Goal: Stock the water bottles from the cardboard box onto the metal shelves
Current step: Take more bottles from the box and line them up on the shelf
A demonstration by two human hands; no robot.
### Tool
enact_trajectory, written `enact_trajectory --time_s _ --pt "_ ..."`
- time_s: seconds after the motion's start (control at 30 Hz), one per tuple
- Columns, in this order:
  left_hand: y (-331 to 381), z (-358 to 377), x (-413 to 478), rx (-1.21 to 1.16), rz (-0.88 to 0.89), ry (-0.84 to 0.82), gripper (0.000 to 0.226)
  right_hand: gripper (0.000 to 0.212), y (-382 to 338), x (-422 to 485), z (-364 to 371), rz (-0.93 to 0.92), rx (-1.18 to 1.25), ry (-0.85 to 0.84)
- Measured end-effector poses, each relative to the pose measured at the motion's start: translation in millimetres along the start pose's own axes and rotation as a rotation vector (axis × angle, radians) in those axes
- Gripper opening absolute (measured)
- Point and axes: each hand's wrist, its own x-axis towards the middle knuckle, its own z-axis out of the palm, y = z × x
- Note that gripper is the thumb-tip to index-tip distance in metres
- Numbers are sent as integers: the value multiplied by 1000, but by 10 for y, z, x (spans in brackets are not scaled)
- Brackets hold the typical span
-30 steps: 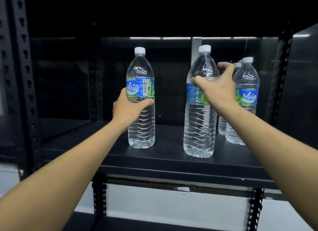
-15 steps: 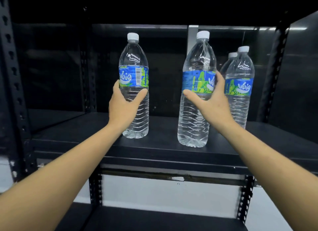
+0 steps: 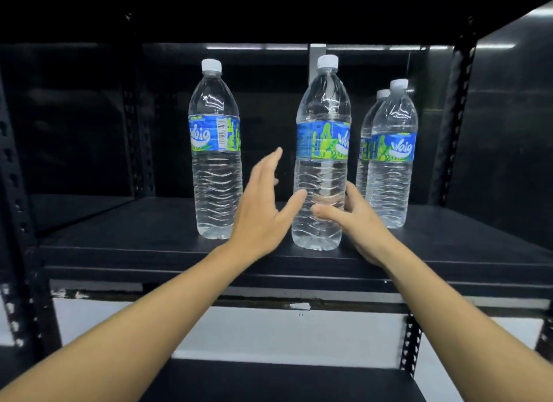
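Clear water bottles with blue-green labels and white caps stand upright on a black metal shelf (image 3: 125,249). The left bottle (image 3: 216,174) stands free. My left hand (image 3: 263,213) is open with straight fingers in the gap between it and the middle bottle (image 3: 323,108), its thumb close to that bottle. My right hand (image 3: 357,225) holds the middle bottle low down, thumb across the front and fingers round the right side. Two more bottles (image 3: 392,168) stand one behind the other at the right. No cardboard box is in view.
Perforated black uprights (image 3: 18,210) frame the shelf at both sides, and a dark panel (image 3: 508,132) closes the right end. A lower shelf (image 3: 284,380) lies beneath, with a white wall behind. The upper shelf's left part holds nothing.
My left hand has let go of the left bottle and opened, moving right. My right hand has slid down from the middle bottle's label to its lower body. Both bottles now rest on the shelf.
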Motion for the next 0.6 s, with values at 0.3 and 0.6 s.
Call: enact_trajectory --time_s 0.3,0.6 --pt "25 116 -56 -132 -164 -168 78 49 26 2 -56 7 140 -66" --pt "-206 134 40 -320 -281 -170 67 88 59 -18 20 -30 -185 152"
